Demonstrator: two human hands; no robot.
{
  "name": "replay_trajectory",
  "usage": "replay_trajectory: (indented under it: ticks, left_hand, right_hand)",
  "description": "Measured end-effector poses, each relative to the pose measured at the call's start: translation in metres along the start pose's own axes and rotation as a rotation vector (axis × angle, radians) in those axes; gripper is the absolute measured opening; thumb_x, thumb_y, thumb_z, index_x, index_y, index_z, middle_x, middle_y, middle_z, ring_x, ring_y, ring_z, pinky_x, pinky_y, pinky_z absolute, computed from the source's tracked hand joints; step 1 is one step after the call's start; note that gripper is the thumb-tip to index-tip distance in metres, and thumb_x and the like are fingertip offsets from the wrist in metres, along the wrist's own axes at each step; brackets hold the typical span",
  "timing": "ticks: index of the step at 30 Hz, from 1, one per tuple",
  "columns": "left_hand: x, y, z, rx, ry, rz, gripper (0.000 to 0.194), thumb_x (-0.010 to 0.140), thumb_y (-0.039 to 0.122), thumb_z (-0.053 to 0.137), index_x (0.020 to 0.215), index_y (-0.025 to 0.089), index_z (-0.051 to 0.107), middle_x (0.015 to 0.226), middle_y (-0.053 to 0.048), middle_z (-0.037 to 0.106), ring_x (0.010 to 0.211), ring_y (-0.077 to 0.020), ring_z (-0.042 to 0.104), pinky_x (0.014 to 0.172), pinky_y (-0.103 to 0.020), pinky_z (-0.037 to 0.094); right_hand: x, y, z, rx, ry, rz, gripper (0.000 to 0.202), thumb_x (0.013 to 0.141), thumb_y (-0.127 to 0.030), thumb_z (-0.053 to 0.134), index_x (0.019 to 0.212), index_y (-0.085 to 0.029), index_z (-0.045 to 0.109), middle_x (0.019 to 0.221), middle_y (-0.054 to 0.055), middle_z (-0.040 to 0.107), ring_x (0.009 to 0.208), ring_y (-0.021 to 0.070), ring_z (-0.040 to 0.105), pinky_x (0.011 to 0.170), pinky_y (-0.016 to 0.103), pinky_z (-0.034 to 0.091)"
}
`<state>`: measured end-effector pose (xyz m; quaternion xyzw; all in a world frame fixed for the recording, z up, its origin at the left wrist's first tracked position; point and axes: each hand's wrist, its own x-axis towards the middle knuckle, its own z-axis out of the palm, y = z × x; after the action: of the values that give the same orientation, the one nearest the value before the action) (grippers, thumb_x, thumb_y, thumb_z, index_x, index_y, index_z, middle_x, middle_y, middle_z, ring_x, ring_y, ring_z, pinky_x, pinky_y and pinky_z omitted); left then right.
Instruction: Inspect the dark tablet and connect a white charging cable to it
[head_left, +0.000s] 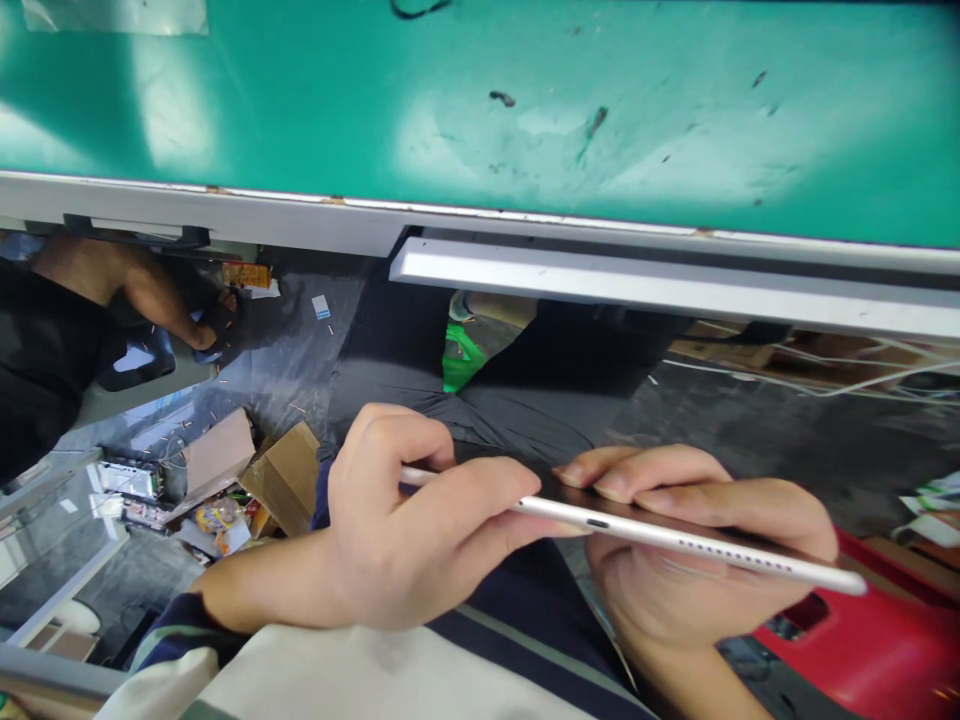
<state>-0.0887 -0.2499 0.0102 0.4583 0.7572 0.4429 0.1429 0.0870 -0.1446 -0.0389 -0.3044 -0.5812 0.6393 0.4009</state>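
Left hand (397, 530), right hand (675, 600) gripping tablet (645, 534) | short of near edge of bench (315, 120) | slackened hold could drop it

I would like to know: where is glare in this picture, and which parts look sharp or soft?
Head view: glare whitens the green tabletop in patches; head view: the tablet is sharp enough along its edge to show a port; head view: the white clutter by the right border looks smeared.
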Motion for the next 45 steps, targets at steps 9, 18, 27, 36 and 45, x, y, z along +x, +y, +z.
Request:
replay_trajectory:
  ticks: [9, 18, 27, 36, 45]
  left_hand:
    - [-0.002, 0.0, 0.002, -0.037, 0.017, -0.017, 0.019, 0.102, 0.035, 0.075, 0.094, 0.018, 0.077, 0.092, 0.001, 0.045, 0.079, -0.0133, 0.05, 0.07, -0.03, 0.048]
    - [-0.003, 0.0, 0.003, -0.033, 0.021, -0.02, 0.019, 0.103, 0.037, 0.074, 0.094, 0.02, 0.077, 0.09, 0.001, 0.045, 0.078, -0.0141, 0.051, 0.069, -0.03, 0.047]
    - [-0.002, -0.002, -0.002, -0.028, -0.002, -0.018, 0.019, 0.102, 0.035, 0.074, 0.093, 0.019, 0.077, 0.093, 0.0, 0.043, 0.081, -0.0147, 0.052, 0.071, -0.03, 0.05]
    - [0.0, -0.008, -0.014, 0.02, -0.051, 0.023, 0.02, 0.104, 0.034, 0.072, 0.092, 0.019, 0.076, 0.095, 0.0, 0.042, 0.082, -0.0127, 0.055, 0.074, -0.029, 0.053]
    - [-0.002, -0.01, -0.016, 0.014, -0.016, -0.002, 0.017, 0.102, 0.036, 0.074, 0.095, 0.021, 0.074, 0.093, 0.0, 0.041, 0.081, -0.0143, 0.057, 0.07, -0.032, 0.055]
  right_hand:
    - [0.0, -0.003, 0.001, -0.006, 0.005, 0.022, 0.012, 0.087, -0.023, 0.087, 0.096, -0.02, 0.08, 0.085, 0.001, 0.079, 0.067, 0.0216, 0.078, 0.055, 0.036, 0.069]
    - [-0.003, -0.004, -0.002, -0.073, 0.04, 0.055, 0.016, 0.084, -0.03, 0.09, 0.088, -0.022, 0.077, 0.077, 0.002, 0.076, 0.06, 0.0239, 0.075, 0.05, 0.039, 0.067]
    - [-0.002, -0.005, 0.002, -0.062, 0.019, 0.034, 0.015, 0.084, -0.027, 0.089, 0.093, -0.021, 0.078, 0.081, 0.002, 0.077, 0.063, 0.0238, 0.076, 0.053, 0.039, 0.067]
    - [-0.003, -0.01, 0.012, -0.058, 0.007, 0.06, 0.016, 0.087, -0.027, 0.09, 0.098, -0.022, 0.079, 0.087, 0.001, 0.078, 0.07, 0.0209, 0.078, 0.061, 0.037, 0.068]
    - [0.001, -0.013, 0.017, -0.039, -0.02, 0.077, 0.019, 0.084, -0.021, 0.091, 0.097, -0.02, 0.078, 0.088, 0.001, 0.078, 0.072, 0.0217, 0.079, 0.063, 0.04, 0.069]
